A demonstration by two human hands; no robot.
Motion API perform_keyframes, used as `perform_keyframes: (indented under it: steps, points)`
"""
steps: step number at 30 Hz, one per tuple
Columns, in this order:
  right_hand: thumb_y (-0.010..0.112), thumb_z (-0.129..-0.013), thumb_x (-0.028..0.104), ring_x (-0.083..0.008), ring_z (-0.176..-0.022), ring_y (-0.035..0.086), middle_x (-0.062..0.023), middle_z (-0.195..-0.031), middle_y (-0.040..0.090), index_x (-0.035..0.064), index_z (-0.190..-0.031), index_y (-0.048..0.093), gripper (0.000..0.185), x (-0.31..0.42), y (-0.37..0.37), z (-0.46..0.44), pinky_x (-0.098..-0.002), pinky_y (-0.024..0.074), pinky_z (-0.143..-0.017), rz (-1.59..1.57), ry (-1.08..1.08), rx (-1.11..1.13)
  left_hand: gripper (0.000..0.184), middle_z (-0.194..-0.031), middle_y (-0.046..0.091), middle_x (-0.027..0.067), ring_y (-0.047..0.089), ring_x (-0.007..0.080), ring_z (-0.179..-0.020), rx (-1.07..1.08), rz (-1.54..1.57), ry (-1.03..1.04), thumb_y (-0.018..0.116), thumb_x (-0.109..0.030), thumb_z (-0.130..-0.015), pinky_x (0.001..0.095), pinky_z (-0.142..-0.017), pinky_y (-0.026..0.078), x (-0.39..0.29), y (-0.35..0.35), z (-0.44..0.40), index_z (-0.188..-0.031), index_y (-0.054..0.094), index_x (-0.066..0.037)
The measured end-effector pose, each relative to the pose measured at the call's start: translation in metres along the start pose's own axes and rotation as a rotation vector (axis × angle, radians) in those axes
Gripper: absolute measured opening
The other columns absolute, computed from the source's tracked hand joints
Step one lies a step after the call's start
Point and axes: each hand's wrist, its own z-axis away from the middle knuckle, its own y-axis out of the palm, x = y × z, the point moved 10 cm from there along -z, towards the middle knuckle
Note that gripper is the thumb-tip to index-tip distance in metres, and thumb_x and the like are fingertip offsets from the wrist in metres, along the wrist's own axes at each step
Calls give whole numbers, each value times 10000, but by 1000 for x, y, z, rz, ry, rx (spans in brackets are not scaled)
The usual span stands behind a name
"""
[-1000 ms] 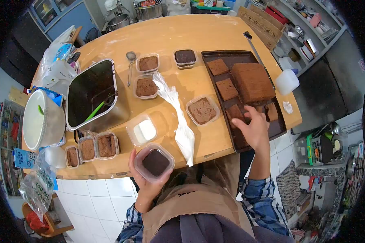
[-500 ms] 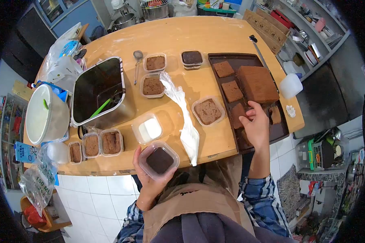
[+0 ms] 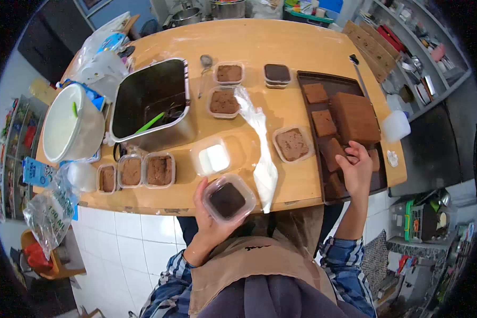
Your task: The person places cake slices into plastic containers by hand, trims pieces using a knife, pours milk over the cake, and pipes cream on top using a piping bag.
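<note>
My left hand [image 3: 212, 225] is closed around a clear square plastic tub [image 3: 229, 199] with a dark, smooth chocolate-coloured layer inside, held in front of the table edge. Over the dark baking tray [image 3: 326, 197] is my right hand [image 3: 358, 167], its fingers bent and apart. Its thumb and fingertips are right by a thin brown cake square [image 3: 332, 153]; whether they touch it I cannot tell. Behind that hand in the tray stands a large block of brown cake [image 3: 355, 119]. More cake squares [image 3: 323, 123] lie along the tray's left side.
A filled white piping bag [image 3: 265, 175] lies mid-table, near a tub with white filling [image 3: 213, 158] and a cake-topped tub [image 3: 292, 144]. Several cake tubs [image 3: 159, 169] line the front left. Behind them stand a metal pan [image 3: 159, 139] and a white bucket [image 3: 61, 127].
The head view has shifted, so the table and its contents appear farther right. My left hand still holds the tub. My right hand stays by the cake square, with little change.
</note>
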Motion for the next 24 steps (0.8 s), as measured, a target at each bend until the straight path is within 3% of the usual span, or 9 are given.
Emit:
perform_keyframes:
  steps: [3,7,8,12,15,18,21,24]
  points:
    - [700,-691,63,-227,-912,576,-171,-1059,572,-30,-1170,483,534,19,15,7,-310,470,-783,85,-66,124,1039,-1199,428,146,476,249,-1081,-14,74,-11,820,-102,-579,379,-950,389,3,0,1,-1351,127,-61]
    - [678,-698,19,-220,-939,573,-183,-1062,575,-40,-1175,477,521,7,21,1,-306,462,-796,-35,-34,112,1039,-1202,429,149,478,248,-1088,-17,44,29,817,-85,-580,379,-932,411,0,-3,-1,-1353,123,-67]
    - [668,-703,-4,-214,-937,567,-161,-1052,575,-39,-1172,480,506,18,12,2,-296,455,-808,132,-116,25,1039,-1208,427,153,480,251,-1093,-23,63,22,821,-91,-582,382,-937,407,3,-4,0,-1352,123,-65]
    - [672,-684,-36,-198,-945,556,-96,-1043,551,-6,-1191,483,542,12,1,0,-288,457,-816,-349,-29,3,1033,-1209,429,163,481,257,-1100,-29,87,0,825,-96,-582,380,-943,403,11,-4,1,-1344,129,-51]
    - [670,-660,-63,-178,-938,555,-87,-1053,545,-1,-1206,473,583,31,15,12,-281,467,-816,-712,3,190,1025,-1207,433,167,479,261,-1106,-12,82,27,826,-98,-581,382,-948,399,3,-1,-3,-1337,136,-38]
    - [669,-636,-80,-164,-923,563,-77,-1038,552,-3,-1215,463,619,80,37,39,-273,475,-811,-863,-71,426,1019,-1204,437,168,478,264,-1109,10,96,26,827,-110,-584,387,-953,394,3,2,-3,-1332,141,-30]
    - [701,-576,-45,-131,-877,573,-53,-904,598,58,-1196,498,660,119,73,74,-231,454,-771,-598,-43,697,1008,-1199,445,163,486,256,-1101,16,106,43,828,-105,-582,378,-945,399,0,5,-2,-1328,155,-30]
    - [667,-644,-64,-126,-880,567,-60,-935,587,54,-1232,456,636,150,110,110,-241,455,-770,-656,-9,1036,985,-1187,463,153,506,239,-1079,3,144,29,828,-92,-582,352,-925,414,-1,4,1,-1321,179,-30]
